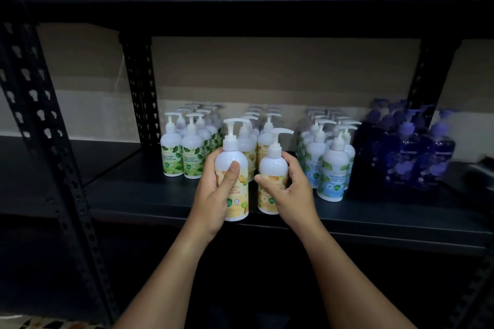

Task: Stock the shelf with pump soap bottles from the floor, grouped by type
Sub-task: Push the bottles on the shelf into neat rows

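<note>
Two bare forearms reach up from the bottom edge of the head camera's frame, with no sleeves, cuffs, watch or bracelet showing on either one as far as the view runs. The left hand (213, 192) and the right hand (287, 191) are ungloved and carry no rings on the fingers that face the lens. The fingernails that can be seen are short and unpainted. Nothing of the person above the forearms appears in the picture.
</note>
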The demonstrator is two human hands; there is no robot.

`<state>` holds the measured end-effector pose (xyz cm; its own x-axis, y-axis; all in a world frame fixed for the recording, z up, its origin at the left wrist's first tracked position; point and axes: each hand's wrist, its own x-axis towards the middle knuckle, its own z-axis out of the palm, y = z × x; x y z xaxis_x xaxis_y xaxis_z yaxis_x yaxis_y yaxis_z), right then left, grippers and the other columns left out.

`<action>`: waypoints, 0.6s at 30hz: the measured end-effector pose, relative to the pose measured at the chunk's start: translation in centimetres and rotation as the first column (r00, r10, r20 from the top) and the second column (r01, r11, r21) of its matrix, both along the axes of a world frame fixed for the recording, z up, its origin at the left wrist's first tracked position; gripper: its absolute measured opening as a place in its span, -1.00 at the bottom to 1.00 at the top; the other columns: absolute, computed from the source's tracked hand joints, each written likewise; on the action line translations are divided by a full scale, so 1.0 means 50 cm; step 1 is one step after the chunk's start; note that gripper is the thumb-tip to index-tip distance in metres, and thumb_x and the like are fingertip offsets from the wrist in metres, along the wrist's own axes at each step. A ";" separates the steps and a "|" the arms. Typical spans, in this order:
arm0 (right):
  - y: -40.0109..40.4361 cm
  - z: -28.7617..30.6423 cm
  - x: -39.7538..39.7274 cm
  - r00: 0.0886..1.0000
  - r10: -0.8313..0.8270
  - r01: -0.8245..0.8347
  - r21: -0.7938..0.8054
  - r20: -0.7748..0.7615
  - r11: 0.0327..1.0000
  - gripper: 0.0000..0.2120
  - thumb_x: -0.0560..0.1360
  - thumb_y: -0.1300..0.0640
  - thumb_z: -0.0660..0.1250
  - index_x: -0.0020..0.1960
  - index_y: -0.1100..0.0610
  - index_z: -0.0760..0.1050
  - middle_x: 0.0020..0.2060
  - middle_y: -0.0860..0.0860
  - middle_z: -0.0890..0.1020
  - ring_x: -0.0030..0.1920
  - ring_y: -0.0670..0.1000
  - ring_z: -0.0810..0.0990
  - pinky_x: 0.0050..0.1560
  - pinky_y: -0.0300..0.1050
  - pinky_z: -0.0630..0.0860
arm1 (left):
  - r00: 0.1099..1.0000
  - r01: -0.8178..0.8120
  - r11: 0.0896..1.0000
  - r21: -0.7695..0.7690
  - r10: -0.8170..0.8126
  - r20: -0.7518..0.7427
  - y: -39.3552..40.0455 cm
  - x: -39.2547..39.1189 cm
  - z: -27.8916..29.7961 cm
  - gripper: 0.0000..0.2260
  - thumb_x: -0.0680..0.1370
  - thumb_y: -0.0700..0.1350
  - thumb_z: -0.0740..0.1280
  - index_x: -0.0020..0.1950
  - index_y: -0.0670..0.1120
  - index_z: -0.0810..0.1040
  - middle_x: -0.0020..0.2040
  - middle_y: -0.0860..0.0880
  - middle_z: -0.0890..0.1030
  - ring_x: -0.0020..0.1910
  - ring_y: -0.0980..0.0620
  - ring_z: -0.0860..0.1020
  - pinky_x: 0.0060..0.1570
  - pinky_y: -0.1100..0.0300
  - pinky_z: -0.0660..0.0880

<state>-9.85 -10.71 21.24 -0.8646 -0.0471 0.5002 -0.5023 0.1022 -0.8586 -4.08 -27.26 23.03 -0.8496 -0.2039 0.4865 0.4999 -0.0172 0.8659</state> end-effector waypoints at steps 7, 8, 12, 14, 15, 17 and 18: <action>-0.001 -0.002 -0.067 0.998 -0.064 0.061 0.148 0.016 0.987 -0.11 0.36 0.02 0.65 0.57 -0.12 0.29 0.28 -0.16 0.62 0.25 -0.16 0.59 0.31 0.01 0.57 | 1.000 -0.006 1.000 0.021 0.006 -0.003 -0.018 -0.005 -0.015 -0.54 0.57 0.14 0.35 0.43 0.02 0.46 0.17 0.00 0.68 0.18 -0.01 0.67 0.12 0.10 0.61; -0.004 -0.003 -0.078 0.996 -0.090 0.085 0.170 0.021 0.982 -0.06 0.32 -0.03 0.66 0.58 -0.13 0.26 0.30 -0.11 0.60 0.27 -0.12 0.59 0.31 0.03 0.57 | 1.000 -0.007 1.000 0.019 0.007 0.005 -0.020 -0.006 -0.017 -0.54 0.57 0.15 0.36 0.42 0.03 0.46 0.16 0.01 0.68 0.17 0.00 0.67 0.11 0.12 0.60; -0.017 -0.010 -0.128 0.985 -0.173 0.162 0.238 0.026 0.958 0.11 0.08 -0.35 0.56 0.56 -0.23 0.22 0.22 0.00 0.60 0.19 0.00 0.63 0.21 0.08 0.63 | 0.999 0.001 0.999 0.045 -0.003 0.035 -0.027 -0.010 -0.022 -0.57 0.62 0.12 0.37 0.44 0.02 0.44 0.11 0.05 0.70 0.14 0.00 0.68 0.03 0.17 0.61; -0.021 -0.017 -0.155 0.981 -0.189 0.173 0.240 0.046 0.955 0.14 0.01 -0.37 0.56 0.54 -0.24 0.24 0.20 0.02 0.61 0.17 0.02 0.64 0.20 0.09 0.64 | 0.999 0.003 0.998 0.056 -0.005 0.041 -0.032 -0.014 -0.025 -0.54 0.60 0.13 0.38 0.45 0.01 0.43 0.11 0.06 0.70 0.13 0.01 0.68 0.02 0.18 0.61; -0.023 -0.019 -0.164 0.979 -0.196 0.178 0.236 0.055 0.955 0.15 -0.01 -0.36 0.56 0.53 -0.23 0.26 0.19 0.04 0.60 0.17 0.03 0.64 0.20 0.09 0.64 | 0.999 0.001 0.998 0.058 -0.004 0.041 -0.034 -0.016 -0.026 -0.52 0.58 0.13 0.37 0.46 0.01 0.43 0.11 0.06 0.70 0.13 0.02 0.69 0.03 0.17 0.62; -0.028 -0.019 -0.173 0.977 -0.204 0.185 0.242 0.057 0.953 0.13 0.01 -0.26 0.63 0.52 -0.21 0.28 0.19 0.06 0.59 0.17 0.05 0.63 0.20 0.11 0.63 | 0.999 -0.001 0.998 0.063 -0.002 0.039 -0.039 -0.020 -0.029 -0.50 0.54 0.12 0.36 0.45 0.01 0.44 0.11 0.06 0.70 0.12 0.04 0.69 0.03 0.17 0.62; -0.030 -0.020 -0.177 0.976 -0.214 0.196 0.248 0.050 0.949 0.09 0.06 -0.16 0.68 0.52 -0.20 0.29 0.20 0.07 0.58 0.17 0.07 0.62 0.21 0.12 0.62 | 0.999 -0.002 0.998 0.065 -0.001 0.037 -0.041 -0.022 -0.029 -0.50 0.54 0.12 0.36 0.45 0.00 0.45 0.11 0.06 0.70 0.12 0.04 0.68 0.02 0.18 0.61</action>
